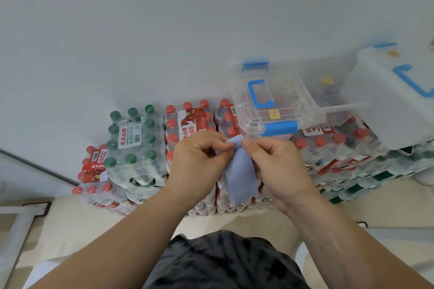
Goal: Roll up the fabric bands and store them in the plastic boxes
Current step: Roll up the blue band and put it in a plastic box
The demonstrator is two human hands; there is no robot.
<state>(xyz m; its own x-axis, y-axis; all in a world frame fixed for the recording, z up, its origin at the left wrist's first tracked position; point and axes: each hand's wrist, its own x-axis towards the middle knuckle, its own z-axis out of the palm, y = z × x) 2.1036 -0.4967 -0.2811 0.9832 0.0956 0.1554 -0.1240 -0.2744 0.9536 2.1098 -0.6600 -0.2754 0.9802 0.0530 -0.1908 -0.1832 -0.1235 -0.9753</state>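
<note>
Box (272,103) on bottle packs (187,129); band (239,171) before.

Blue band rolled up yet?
Mostly unrolled: the blue band hangs flat, only its top end bunched where the left hand and right hand pinch it.

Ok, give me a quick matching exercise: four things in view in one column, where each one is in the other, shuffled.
Things:
1. fabric band
2. clear box with blue handle
3. green-capped bottle pack
4. frosted box

Places:
A. far right edge of view
B. pinched by left hand and right hand
C. left of both hands
D. on red-capped bottles, just beyond the hands

Pairs: 1-B, 2-D, 3-C, 4-A
</note>
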